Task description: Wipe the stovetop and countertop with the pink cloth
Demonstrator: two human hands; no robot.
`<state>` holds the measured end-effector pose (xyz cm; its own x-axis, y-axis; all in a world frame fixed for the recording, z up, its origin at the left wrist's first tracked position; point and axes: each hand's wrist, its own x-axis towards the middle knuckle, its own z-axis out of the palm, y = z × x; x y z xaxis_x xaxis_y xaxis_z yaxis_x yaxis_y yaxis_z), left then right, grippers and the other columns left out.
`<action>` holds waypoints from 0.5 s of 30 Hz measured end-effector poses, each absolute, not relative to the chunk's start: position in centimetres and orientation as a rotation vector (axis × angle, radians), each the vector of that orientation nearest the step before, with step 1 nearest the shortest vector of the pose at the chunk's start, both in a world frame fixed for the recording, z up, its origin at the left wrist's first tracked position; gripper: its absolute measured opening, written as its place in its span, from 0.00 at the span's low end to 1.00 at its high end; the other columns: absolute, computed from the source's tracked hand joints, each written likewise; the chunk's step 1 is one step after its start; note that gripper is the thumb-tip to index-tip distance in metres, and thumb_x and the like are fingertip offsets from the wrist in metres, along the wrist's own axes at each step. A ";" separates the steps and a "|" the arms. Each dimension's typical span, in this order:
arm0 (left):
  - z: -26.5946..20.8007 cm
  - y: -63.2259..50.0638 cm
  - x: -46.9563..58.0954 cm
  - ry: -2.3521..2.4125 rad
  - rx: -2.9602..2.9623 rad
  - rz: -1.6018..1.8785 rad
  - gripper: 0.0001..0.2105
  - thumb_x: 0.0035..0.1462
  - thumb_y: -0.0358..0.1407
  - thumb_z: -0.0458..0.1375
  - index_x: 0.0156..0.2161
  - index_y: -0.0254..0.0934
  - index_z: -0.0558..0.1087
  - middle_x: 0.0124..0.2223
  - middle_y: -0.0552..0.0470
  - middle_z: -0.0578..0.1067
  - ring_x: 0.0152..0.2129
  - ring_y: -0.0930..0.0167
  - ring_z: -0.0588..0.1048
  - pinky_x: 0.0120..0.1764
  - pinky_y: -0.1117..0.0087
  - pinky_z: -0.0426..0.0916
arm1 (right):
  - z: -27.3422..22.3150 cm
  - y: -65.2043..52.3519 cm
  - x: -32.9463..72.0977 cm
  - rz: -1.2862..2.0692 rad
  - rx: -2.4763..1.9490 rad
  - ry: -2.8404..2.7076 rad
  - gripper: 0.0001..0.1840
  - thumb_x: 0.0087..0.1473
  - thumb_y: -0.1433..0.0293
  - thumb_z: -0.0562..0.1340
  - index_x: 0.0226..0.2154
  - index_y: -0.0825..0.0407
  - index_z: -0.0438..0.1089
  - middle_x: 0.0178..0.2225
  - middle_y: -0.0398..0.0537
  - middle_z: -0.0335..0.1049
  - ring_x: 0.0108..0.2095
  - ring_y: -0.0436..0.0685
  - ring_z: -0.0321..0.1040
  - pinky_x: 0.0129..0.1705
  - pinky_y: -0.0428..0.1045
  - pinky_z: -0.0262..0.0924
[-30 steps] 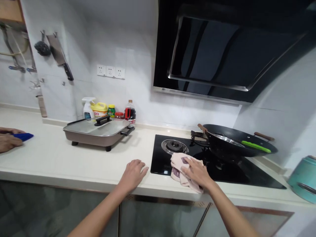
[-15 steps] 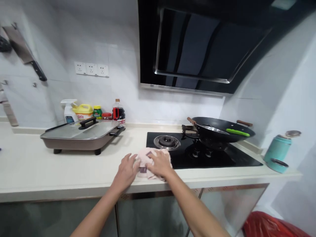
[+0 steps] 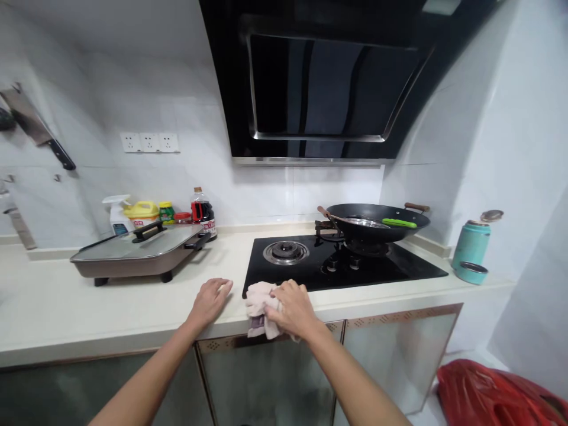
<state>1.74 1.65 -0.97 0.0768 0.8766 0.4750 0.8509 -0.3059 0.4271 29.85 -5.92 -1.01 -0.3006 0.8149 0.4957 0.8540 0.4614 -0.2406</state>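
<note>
A pale pink cloth (image 3: 261, 300) is bunched at the front edge of the counter, by the near left corner of the black gas stove (image 3: 284, 278). My right hand (image 3: 293, 307) grips it from above, with fingers curled into the folds. Part of the cloth hangs over the counter edge and shows a purple patch. To the left, my left hand (image 3: 212, 300) rests at the edge of the white counter (image 3: 133, 302), apart from the cloth. Its fingers are loosely bent, with nothing in them.
A wok (image 3: 377, 228) with a green-handled utensil sits on the right burner. At left stands a lidded electric pan (image 3: 137, 257), with a sauce bottle (image 3: 204, 216) and cleaners behind. A turquoise flask (image 3: 473, 244) stands at right. The range hood (image 3: 319, 89) overhangs the stove.
My right hand has gathered the spread cloth into a bunch at the counter edge. My left hand has come off the cloth and moved left. The view has shifted.
</note>
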 end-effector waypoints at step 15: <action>-1.4 -3.5 16.2 1.317 2.851 0.827 0.21 0.69 0.51 0.52 0.59 0.46 0.74 0.59 0.47 0.76 0.55 0.60 0.71 0.55 0.55 0.61 | 7.3 -22.1 39.3 0.388 -0.829 -1.532 0.11 0.61 0.57 0.64 0.31 0.43 0.69 0.33 0.48 0.67 0.39 0.60 0.67 0.49 0.62 0.65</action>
